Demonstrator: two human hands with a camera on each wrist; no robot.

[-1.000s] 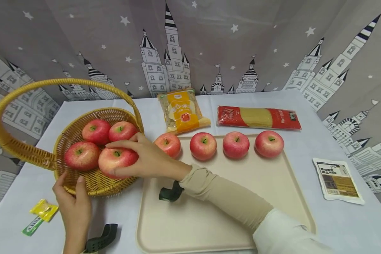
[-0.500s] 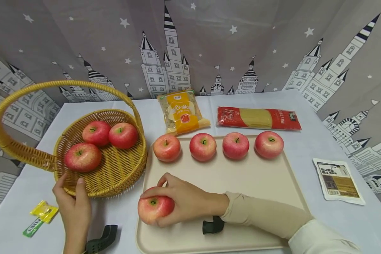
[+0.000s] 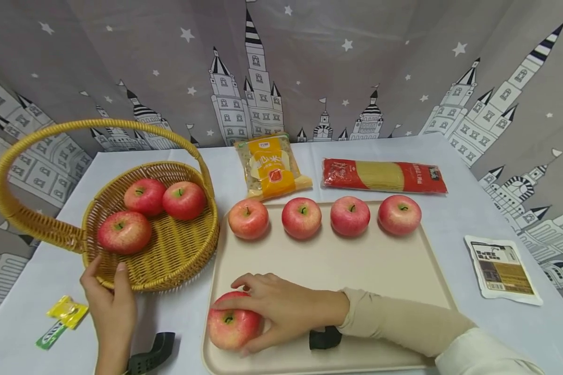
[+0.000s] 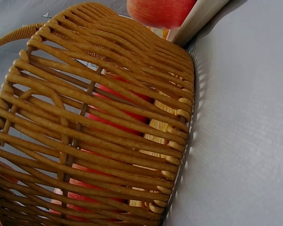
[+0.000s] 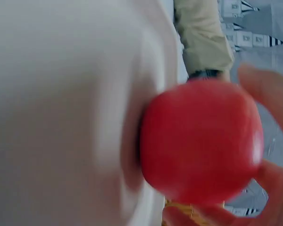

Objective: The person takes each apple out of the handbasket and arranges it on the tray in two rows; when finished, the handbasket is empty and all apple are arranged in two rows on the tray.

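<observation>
At the near left corner of the beige tray [image 3: 338,271], my right hand [image 3: 286,312] holds a red apple [image 3: 232,333] with thumb and fingers around its sides. The same apple [image 5: 200,141] appears just over or on the tray surface in the right wrist view; contact is hard to tell. My left hand [image 3: 110,302] grips the near rim of the yellow wicker basket [image 3: 178,260], some fingers hidden. Three apples lie inside it, one being the front apple [image 3: 124,233]. The left wrist view shows the basket's woven side [image 4: 99,122] close up.
Several apples stand in a row along the tray's far edge, including a right-end apple [image 3: 399,214]. Behind are a yellow grain bag [image 3: 272,166] and a red noodle pack [image 3: 382,175]. A white packet [image 3: 502,270] lies right; small wrappers [image 3: 68,312] lie left.
My right hand has lifted an apple out of the basket and carried it right and toward me, down to the tray's near left corner. My left hand has stayed on the basket rim.
</observation>
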